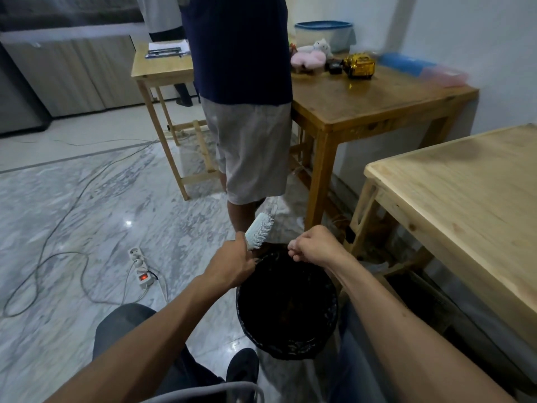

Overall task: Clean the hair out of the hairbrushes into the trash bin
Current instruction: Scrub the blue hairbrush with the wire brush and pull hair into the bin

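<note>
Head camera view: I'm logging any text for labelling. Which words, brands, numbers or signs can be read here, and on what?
None can be read.
Papers on the far small table: dark marks, too blurred to read.
Gold toy car: no legible marking.
Power strip: a red lit switch, no readable label.
Hairbrush in the left hand and trash bin: no text shows.

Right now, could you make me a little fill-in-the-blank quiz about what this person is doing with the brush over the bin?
1. The pale blue hairbrush is held in the person's ____ hand.
2. Both hands hover above a ____ trash bin on the floor.
3. The right hand has its fingers ____ together.
4. The power strip lies on the ____ floor.

Missing words: left; black; pinched; marble
</note>
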The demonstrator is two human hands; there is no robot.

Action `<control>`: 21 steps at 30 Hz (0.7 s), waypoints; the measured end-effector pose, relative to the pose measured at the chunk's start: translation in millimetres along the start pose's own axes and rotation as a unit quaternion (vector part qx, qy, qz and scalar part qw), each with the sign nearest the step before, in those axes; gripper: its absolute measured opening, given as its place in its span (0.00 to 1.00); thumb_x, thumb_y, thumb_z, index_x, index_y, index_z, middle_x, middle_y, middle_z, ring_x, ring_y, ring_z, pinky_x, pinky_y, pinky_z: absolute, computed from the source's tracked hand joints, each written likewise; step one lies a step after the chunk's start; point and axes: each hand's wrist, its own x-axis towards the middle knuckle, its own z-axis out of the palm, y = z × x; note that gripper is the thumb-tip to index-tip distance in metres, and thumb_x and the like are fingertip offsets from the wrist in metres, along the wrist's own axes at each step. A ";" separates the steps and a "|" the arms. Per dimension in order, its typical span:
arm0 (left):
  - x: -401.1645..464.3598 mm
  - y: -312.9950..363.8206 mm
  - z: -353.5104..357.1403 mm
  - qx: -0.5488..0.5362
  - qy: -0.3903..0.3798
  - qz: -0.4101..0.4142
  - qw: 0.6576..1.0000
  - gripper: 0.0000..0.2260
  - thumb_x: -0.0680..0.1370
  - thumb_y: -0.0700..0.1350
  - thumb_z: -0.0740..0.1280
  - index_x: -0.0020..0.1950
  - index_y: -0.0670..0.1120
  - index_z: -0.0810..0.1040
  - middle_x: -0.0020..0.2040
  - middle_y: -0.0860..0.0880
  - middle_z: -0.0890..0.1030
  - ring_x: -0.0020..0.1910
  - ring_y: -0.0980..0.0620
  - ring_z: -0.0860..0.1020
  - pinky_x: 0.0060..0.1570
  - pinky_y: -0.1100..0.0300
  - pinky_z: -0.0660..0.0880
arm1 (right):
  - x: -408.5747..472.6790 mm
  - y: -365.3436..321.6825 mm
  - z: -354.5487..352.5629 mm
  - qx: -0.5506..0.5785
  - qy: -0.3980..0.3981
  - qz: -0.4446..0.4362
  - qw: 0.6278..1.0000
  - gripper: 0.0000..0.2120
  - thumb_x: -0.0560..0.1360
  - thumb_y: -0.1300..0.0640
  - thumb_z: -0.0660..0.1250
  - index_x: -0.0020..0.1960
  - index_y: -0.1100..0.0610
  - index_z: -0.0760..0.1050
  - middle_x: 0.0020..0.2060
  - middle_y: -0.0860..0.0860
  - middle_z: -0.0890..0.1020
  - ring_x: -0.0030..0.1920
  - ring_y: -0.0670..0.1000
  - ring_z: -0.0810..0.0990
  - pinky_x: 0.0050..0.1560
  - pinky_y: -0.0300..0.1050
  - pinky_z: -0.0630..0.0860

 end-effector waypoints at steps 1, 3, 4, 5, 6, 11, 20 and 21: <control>-2.3 -0.4 -1.1 -0.011 -0.002 0.010 1.000 0.15 0.80 0.43 0.62 0.65 0.39 0.69 0.53 0.36 0.81 0.41 0.42 0.76 0.37 0.53 0.69 | -0.2 -1.0 -0.6 0.023 -0.007 0.003 1.000 0.12 0.78 0.61 0.69 0.58 0.65 0.83 0.45 0.57 0.87 0.44 0.51 0.86 0.52 0.49 0.84; -7.1 1.9 -1.1 -0.052 -0.013 0.031 0.998 0.14 0.79 0.43 0.63 0.64 0.41 0.71 0.50 0.38 0.82 0.37 0.45 0.77 0.33 0.53 0.72 | 0.2 -2.9 0.5 0.039 -0.019 0.013 0.999 0.24 0.80 0.52 0.67 0.72 0.62 0.71 0.57 0.55 0.82 0.53 0.53 0.85 0.53 0.50 0.84; -8.7 4.6 -1.0 -0.077 -0.020 0.038 0.996 0.14 0.78 0.44 0.64 0.63 0.43 0.72 0.48 0.40 0.82 0.35 0.47 0.78 0.30 0.54 0.73 | -1.0 -5.7 2.1 0.049 -0.029 0.017 0.998 0.26 0.81 0.47 0.66 0.74 0.60 0.69 0.61 0.55 0.80 0.53 0.53 0.85 0.52 0.50 0.84; -9.7 8.4 -1.6 -0.100 -0.027 0.042 0.994 0.14 0.77 0.45 0.65 0.63 0.45 0.73 0.47 0.42 0.82 0.34 0.50 0.78 0.28 0.57 0.74 | -3.5 -9.9 3.8 0.071 -0.039 0.018 0.997 0.26 0.82 0.45 0.64 0.73 0.60 0.70 0.61 0.54 0.81 0.51 0.52 0.86 0.51 0.50 0.85; -10.0 12.3 -2.9 -0.119 -0.029 0.046 0.991 0.15 0.77 0.46 0.66 0.63 0.46 0.73 0.47 0.44 0.83 0.34 0.52 0.79 0.27 0.61 0.73 | -4.8 -13.9 4.6 0.104 -0.042 0.017 0.994 0.24 0.82 0.45 0.63 0.70 0.61 0.73 0.59 0.54 0.83 0.48 0.51 0.86 0.49 0.48 0.85; -13.6 34.0 -20.2 -0.220 -0.042 0.050 0.973 0.17 0.77 0.42 0.68 0.65 0.46 0.72 0.46 0.45 0.84 0.30 0.51 0.81 0.28 0.58 0.78 | -19.0 -39.7 -10.9 0.311 -0.014 0.005 0.950 0.14 0.82 0.60 0.67 0.66 0.65 0.76 0.50 0.59 0.86 0.37 0.50 0.85 0.31 0.38 0.82; -19.8 73.8 -55.7 -0.181 0.055 0.116 0.975 0.12 0.78 0.44 0.69 0.60 0.45 0.79 0.48 0.46 0.85 0.35 0.48 0.81 0.36 0.58 0.81 | -39.4 -77.5 -57.7 0.345 0.073 -0.093 0.931 0.12 0.80 0.61 0.70 0.62 0.61 0.76 0.44 0.56 0.86 0.39 0.52 0.86 0.46 0.47 0.84; -20.7 79.6 -59.2 -0.178 0.060 0.121 0.975 0.12 0.78 0.45 0.69 0.60 0.46 0.79 0.48 0.46 0.85 0.34 0.50 0.80 0.39 0.54 0.82 | -43.4 -82.1 -65.0 0.341 0.086 -0.106 0.930 0.10 0.80 0.61 0.70 0.61 0.60 0.75 0.44 0.56 0.85 0.40 0.52 0.86 0.43 0.45 0.85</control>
